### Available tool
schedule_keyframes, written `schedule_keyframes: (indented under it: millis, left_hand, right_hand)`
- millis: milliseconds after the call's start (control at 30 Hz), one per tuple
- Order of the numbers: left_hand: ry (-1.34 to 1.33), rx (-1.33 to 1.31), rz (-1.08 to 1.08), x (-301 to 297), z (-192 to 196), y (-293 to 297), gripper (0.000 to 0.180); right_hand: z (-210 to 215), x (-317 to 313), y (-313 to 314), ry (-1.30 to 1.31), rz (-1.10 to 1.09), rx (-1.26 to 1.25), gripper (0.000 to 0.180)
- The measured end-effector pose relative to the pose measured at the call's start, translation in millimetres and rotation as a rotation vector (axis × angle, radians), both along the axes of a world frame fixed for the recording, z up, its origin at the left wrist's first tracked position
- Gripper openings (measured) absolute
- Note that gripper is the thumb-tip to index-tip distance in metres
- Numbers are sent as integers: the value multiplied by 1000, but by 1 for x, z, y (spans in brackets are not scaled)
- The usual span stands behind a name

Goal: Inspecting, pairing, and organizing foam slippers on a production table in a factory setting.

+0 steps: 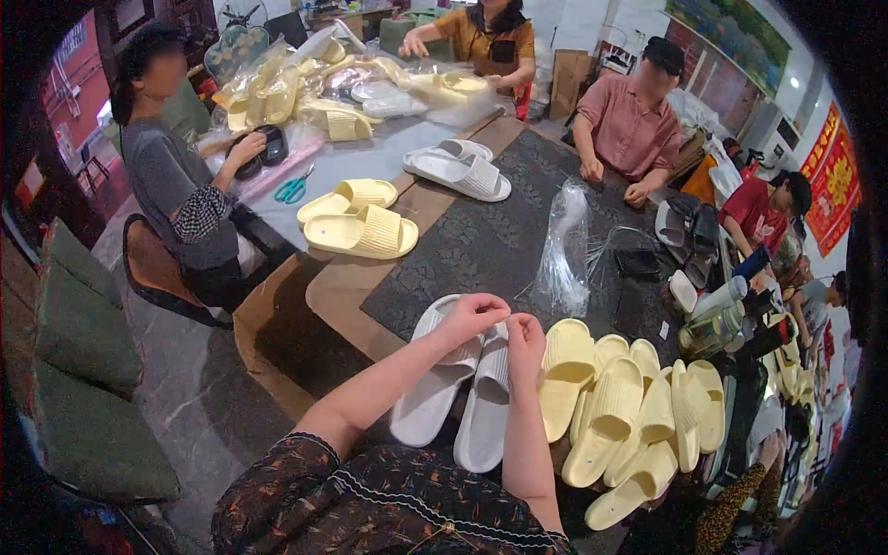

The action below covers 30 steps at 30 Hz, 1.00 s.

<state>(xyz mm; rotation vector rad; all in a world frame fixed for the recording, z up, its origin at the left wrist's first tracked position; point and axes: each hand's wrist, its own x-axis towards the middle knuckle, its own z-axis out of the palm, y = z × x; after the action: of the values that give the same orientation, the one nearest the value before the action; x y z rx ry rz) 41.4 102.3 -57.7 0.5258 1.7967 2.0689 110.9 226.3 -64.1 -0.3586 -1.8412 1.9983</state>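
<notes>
Both of my hands meet fingertip to fingertip over a pair of light grey slippers (pixel 482 427) lying at the table's near edge. My left hand (pixel 474 317) is closed in a pinch above the straps. Beside it, my right hand (pixel 525 344) pinches too, close to the right slipper's toe. Whatever is between the fingers is too small to make out. Directly right of my right hand lie several pale yellow slippers (pixel 610 407), some tipped on their sides. Beyond my hands is a clear plastic bag with thin strands (pixel 562 250).
A yellow pair (pixel 370 231) and a grey pair (pixel 462 173) sit farther off. Teal scissors (pixel 294 188) lie near a seated person (pixel 185 166) holding dark slippers. Bagged slippers (pixel 347 123) are heaped beyond. Other people sit around the table; cups (pixel 717 314) stand at right.
</notes>
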Motion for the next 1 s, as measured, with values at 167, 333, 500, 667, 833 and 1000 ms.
schedule_keyframes:
  millis: [167, 333, 500, 667, 833, 1000]
  left_hand:
    - [60, -73, 33, 0, 3, 1, 16]
    - [-25, -38, -1, -2, 5, -4, 18]
    - [-169, -20, -73, -5, 5, -7, 19]
    - [79, -75, 11, -2, -2, 0, 18]
    - [165, -27, 68, -3, -11, 6, 16]
    - [179, 28, 60, 1, -10, 9, 14]
  right_hand:
    - [-1, 0, -1, 45, 29, -39, 10]
    - [-6, -2, 0, 26, 41, 51, 9]
    - [-6, -2, 0, 24, 58, 9, 9]
    - [-4, -1, 0, 30, 30, -8, 9]
    - [-4, -1, 0, -2, 31, -4, 13]
    - [-2, -1, -1, -1, -10, 59, 13]
